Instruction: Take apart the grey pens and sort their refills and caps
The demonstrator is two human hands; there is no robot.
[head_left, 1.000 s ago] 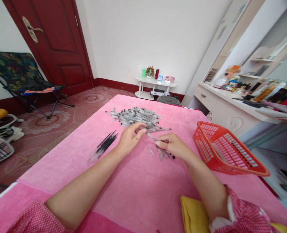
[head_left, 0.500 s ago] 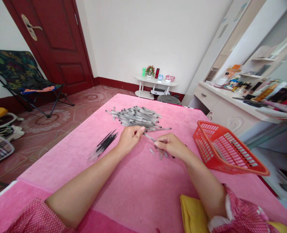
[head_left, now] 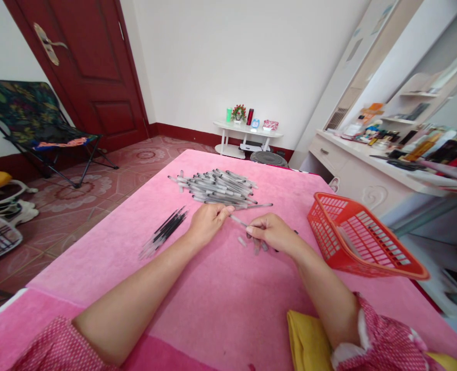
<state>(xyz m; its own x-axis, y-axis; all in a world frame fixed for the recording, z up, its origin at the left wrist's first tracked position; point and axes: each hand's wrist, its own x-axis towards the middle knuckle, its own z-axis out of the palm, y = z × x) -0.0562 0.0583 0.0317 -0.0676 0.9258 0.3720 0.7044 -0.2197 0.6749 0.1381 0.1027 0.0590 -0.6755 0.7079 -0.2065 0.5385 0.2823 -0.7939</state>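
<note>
A clear gel pen [head_left: 237,221] spans the gap between my two hands. My left hand [head_left: 209,220] pinches its far left end, and my right hand [head_left: 269,230] grips its near right end. Just beyond them lies a pile of similar clear pens [head_left: 220,186] with dark tips. Left of my left forearm, a bunch of black pen refills [head_left: 167,230] rests side by side on the pink cloth. Several small translucent pen caps [head_left: 242,241] lie below my right hand, partly covered by its fingers.
An orange-red plastic basket [head_left: 363,237] stands on the right of the pink-covered table [head_left: 213,309], with something pale inside. A folded yellow cloth [head_left: 308,340] lies near my right elbow. Beyond are a dressing table [head_left: 367,170] and a folding chair [head_left: 38,118].
My left hand has shifted very slightly, its thumb moving a little to the right along the pen. The right hand and the piles look the same.
</note>
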